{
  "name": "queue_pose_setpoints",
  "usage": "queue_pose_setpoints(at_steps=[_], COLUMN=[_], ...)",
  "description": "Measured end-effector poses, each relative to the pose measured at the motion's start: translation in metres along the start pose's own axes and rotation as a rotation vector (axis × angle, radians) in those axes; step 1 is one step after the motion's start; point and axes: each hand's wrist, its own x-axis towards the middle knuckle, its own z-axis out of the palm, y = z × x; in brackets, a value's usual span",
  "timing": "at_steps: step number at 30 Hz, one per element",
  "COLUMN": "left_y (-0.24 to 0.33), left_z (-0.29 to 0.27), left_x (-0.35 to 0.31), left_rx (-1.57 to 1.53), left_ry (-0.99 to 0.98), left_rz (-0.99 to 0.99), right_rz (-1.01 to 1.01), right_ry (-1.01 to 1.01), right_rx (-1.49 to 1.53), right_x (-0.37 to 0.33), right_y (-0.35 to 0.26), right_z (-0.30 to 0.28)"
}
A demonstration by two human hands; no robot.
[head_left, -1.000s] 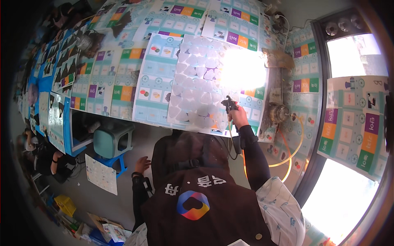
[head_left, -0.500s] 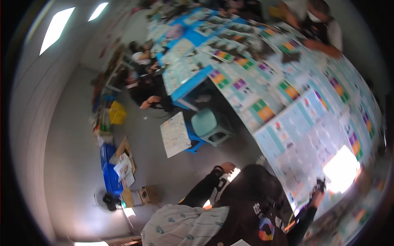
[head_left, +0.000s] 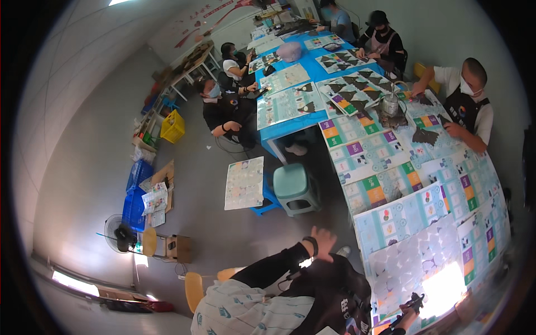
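My left hand is raised over the floor beside the near table, its fingers spread and nothing visible in them. A dark band circles its wrist, below the black sleeve. At the near table's edge, my right hand is closed round a small black object, whose kind I cannot make out. Beside it lies a pale sheet with faint round outlines, partly washed out by glaring light. That sheet rests on a light-blue printed sheet on the table.
A green stool and a printed board on a blue stool stand left of the table. Co-workers sit around the tables, one at the far right handling dark pieces. Blue crates and a fan stand along the left wall.
The view has swung and sharpened, showing more of the far tables. My left hand's fingers now spread wide. My right hand, still with the black object, appears lower and further left.
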Motion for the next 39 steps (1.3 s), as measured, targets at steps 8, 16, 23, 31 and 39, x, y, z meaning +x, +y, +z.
queue_pose_setpoints(at_steps=[8, 16, 23, 31, 39], left_y=[0.073, 0.030, 0.124, 0.090, 0.097], left_z=[-0.141, -0.115, -0.059, -0.109, -0.131], left_x=[-0.115, -0.102, -0.108, -0.135, -0.130], left_rx=[-0.801, -1.032, -0.258, -1.710, -1.140], left_ry=[-0.476, 0.208, 0.048, -0.151, -0.489], left_rz=[1.511, 0.685, 0.966, 1.029, 1.493], right_rz=[0.019, -0.020, -0.004, -0.458, 0.033], right_ry=[-0.023, -0.155, -0.084, -0.103, -0.082], right_rx=[0.066, -0.008, 0.087, -0.342, 0.191], right_x=[0.009, -0.064, -0.039, -0.020, -0.061], right_y=[0.015, -0.045, -0.019, 0.079, 0.020], right_z=[0.001, -0.002, 0.008, -0.037, -0.008])
